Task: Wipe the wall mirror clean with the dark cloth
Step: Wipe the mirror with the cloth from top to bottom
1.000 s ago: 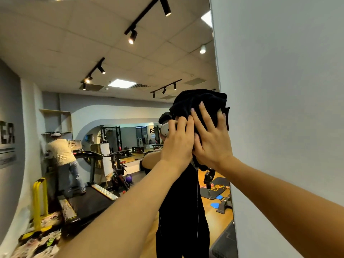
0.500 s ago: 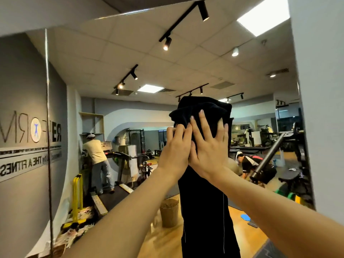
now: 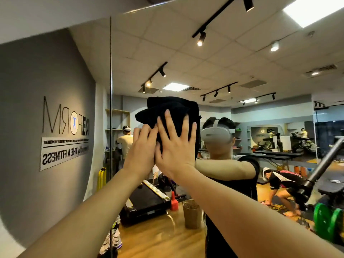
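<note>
**Head view: cloth pressed flat, slip risk at top fold**

Head view only. Both palms press the dark cloth (image 3: 173, 116) against the wall mirror (image 3: 242, 62); neither hand closes round it. My left hand (image 3: 142, 149) lies flat just beside my right hand (image 3: 176, 148), fingers spread.

Risk, my judgement: the bunched folds above my fingertips are unpinned, so a fast downward stroke could let the cloth roll out and drop.

Room: a vertical seam (image 3: 111, 108) lies left of the grip. Open glass above and right.
</note>
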The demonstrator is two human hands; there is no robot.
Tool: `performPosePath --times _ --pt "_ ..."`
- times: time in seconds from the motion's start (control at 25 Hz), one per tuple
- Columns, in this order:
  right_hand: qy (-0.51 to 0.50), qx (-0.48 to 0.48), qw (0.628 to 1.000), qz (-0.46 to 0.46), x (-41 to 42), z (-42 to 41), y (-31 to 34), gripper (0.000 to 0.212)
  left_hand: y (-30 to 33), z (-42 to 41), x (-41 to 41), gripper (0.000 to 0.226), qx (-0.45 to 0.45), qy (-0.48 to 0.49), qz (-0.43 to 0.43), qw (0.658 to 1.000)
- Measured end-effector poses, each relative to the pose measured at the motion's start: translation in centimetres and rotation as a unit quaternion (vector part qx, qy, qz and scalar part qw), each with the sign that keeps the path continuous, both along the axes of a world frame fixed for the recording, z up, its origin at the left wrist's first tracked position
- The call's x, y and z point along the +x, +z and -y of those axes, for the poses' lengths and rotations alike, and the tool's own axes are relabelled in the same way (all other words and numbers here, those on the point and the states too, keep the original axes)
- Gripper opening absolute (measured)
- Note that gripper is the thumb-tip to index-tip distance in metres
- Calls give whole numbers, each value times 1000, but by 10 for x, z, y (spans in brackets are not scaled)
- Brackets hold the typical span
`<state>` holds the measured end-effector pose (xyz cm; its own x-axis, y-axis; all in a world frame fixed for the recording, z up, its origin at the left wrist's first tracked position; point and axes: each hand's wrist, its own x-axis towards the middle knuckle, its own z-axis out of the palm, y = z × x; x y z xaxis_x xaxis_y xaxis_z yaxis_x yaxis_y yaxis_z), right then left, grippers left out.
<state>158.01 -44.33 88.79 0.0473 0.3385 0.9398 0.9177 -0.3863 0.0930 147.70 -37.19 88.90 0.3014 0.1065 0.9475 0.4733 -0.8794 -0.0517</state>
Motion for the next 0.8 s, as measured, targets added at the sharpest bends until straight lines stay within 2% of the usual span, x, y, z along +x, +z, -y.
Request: performPosePath --times 0.28,0.64,0.8 --pt "11 -22 1000 4 -67 -83 -3 80 -5 -82 -70 66 -13 12 5 1000" --pt "17 -46 998 29 -78 -93 -12 81 -22 -97 -82 69 -22 10 16 1000" --pt "40 -56 997 24 -81 -93 -41 77 -47 -101 -89 68 -13 15 -1 1000"
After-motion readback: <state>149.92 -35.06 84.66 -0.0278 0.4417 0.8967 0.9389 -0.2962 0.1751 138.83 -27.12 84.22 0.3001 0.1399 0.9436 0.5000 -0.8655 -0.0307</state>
